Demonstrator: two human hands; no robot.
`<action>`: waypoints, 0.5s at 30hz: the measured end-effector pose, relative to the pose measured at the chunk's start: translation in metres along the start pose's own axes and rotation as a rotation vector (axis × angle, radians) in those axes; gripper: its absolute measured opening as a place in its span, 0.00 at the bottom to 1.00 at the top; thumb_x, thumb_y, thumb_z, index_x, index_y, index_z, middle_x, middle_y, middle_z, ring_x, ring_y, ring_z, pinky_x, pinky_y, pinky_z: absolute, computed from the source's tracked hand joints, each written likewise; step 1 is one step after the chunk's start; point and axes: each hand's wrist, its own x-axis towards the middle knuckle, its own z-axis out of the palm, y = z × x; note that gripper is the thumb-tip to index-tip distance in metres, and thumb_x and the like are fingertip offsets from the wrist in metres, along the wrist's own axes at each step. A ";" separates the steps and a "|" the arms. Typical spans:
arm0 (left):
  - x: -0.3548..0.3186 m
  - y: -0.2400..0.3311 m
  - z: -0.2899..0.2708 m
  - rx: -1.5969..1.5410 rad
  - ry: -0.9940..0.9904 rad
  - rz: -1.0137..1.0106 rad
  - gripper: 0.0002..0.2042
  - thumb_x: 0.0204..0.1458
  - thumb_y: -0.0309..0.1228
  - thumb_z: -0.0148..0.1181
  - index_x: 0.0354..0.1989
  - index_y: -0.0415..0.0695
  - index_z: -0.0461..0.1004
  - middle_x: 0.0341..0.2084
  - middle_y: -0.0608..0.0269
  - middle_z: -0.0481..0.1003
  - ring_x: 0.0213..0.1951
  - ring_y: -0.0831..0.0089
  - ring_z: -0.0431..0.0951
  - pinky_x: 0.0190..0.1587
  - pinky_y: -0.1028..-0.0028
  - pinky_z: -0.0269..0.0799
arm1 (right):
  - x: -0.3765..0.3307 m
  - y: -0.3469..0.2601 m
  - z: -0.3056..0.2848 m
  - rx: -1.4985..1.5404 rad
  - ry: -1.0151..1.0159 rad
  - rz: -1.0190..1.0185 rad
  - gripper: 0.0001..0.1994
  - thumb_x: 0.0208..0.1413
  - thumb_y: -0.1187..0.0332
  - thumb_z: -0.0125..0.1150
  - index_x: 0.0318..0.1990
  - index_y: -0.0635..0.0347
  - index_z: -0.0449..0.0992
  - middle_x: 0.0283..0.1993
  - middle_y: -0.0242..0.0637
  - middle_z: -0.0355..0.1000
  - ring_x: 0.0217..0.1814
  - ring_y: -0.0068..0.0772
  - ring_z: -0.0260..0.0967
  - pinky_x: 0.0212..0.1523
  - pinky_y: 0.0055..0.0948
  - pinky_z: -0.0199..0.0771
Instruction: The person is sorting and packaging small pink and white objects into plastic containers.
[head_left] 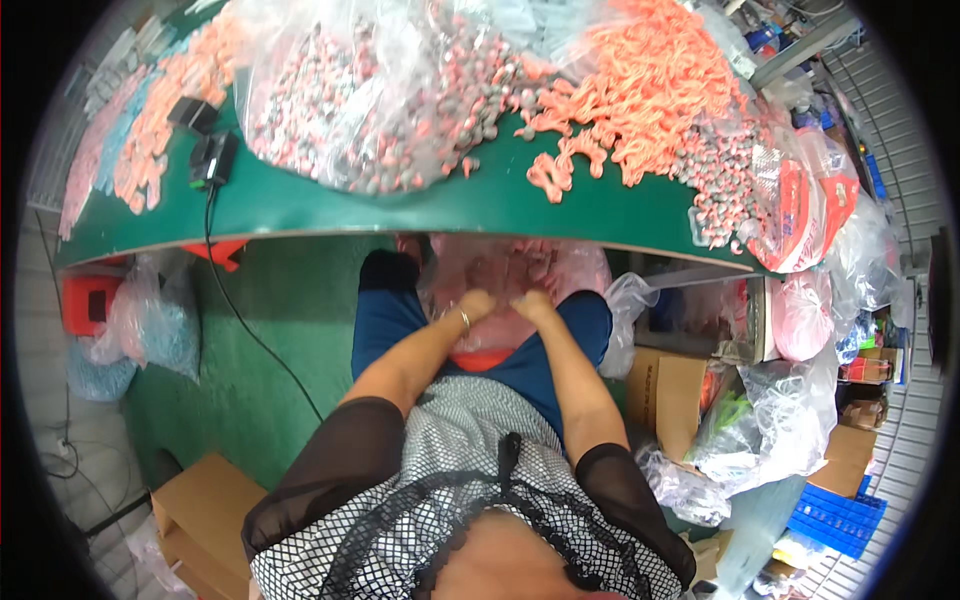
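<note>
Between my knees, below the table edge, stands a large clear plastic bag with pinkish things inside. My left hand, with a thin bracelet at the wrist, is closed on the bag's near side. Close to its right, my right hand is also closed on the plastic. A gap of bag film separates the two hands. What the bag holds is blurred by the film. Something red shows below the hands, between my thighs.
On the green table lie a big clear bag of pink and grey pieces, a heap of orange loops and two black adapters with a hanging cable. Cardboard boxes and filled bags stand around me.
</note>
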 end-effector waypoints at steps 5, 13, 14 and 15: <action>0.033 0.004 0.038 -0.084 -0.263 -0.223 0.23 0.54 0.47 0.47 0.41 0.41 0.80 0.42 0.38 0.77 0.47 0.44 0.76 0.54 0.57 0.70 | 0.001 0.029 0.012 0.086 -0.053 0.032 0.26 0.40 0.64 0.67 0.50 0.61 0.74 0.47 0.55 0.74 0.50 0.55 0.72 0.49 0.43 0.75; -0.029 0.085 -0.080 -0.320 0.193 0.260 0.11 0.50 0.31 0.57 0.39 0.39 0.77 0.37 0.47 0.78 0.39 0.50 0.78 0.40 0.58 0.74 | -0.006 0.019 -0.006 0.332 -0.008 -0.024 0.18 0.43 0.76 0.62 0.46 0.63 0.76 0.39 0.50 0.77 0.44 0.48 0.75 0.44 0.40 0.75; -0.047 0.104 -0.116 -0.278 0.287 0.473 0.09 0.49 0.28 0.58 0.38 0.40 0.77 0.36 0.51 0.78 0.37 0.52 0.79 0.39 0.60 0.75 | -0.011 0.015 -0.016 0.383 -0.082 0.026 0.17 0.44 0.78 0.60 0.45 0.64 0.77 0.37 0.48 0.78 0.41 0.42 0.77 0.42 0.37 0.76; -0.067 0.119 -0.151 -0.231 0.381 0.677 0.08 0.47 0.25 0.60 0.37 0.41 0.77 0.35 0.55 0.78 0.36 0.55 0.79 0.38 0.62 0.75 | -0.018 0.002 -0.041 0.484 -0.123 -0.069 0.15 0.45 0.79 0.60 0.44 0.64 0.77 0.35 0.45 0.78 0.39 0.35 0.76 0.40 0.33 0.75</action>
